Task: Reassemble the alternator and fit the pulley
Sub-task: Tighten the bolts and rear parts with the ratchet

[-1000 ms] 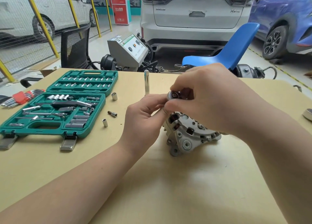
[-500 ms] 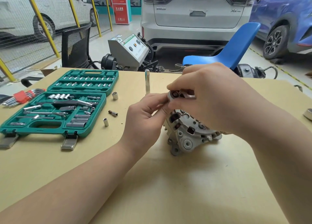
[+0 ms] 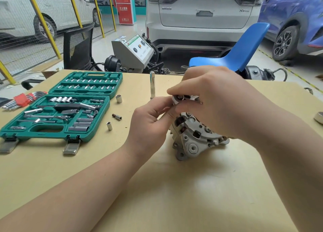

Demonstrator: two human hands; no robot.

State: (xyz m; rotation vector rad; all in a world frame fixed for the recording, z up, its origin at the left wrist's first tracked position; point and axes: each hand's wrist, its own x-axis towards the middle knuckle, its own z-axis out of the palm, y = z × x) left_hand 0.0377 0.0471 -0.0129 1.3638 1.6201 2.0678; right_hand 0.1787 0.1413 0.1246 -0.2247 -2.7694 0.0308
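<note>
Both hands are up on top of the alternator (image 3: 194, 139), which sits a bit right of the middle of the table (image 3: 157, 188), resting on its housing with the mounting lugs facing the near edge. Left hand (image 3: 150, 125) has its fingers curled, fingertips pinching the left rim of the pulley (image 3: 183, 99) on top of the shaft. Right hand (image 3: 215, 102) is draped over it from the other side, fingers curled tight round the pulley, so most of it is hidden.

Off by the left edge there's a green socket set (image 3: 57, 109) lying open, with hex keys (image 3: 22, 100) just past it. Three loose sockets (image 3: 119, 98) sit between the case and the alternator, and an extension bar (image 3: 152, 85) stands upright near the far edge.
</note>
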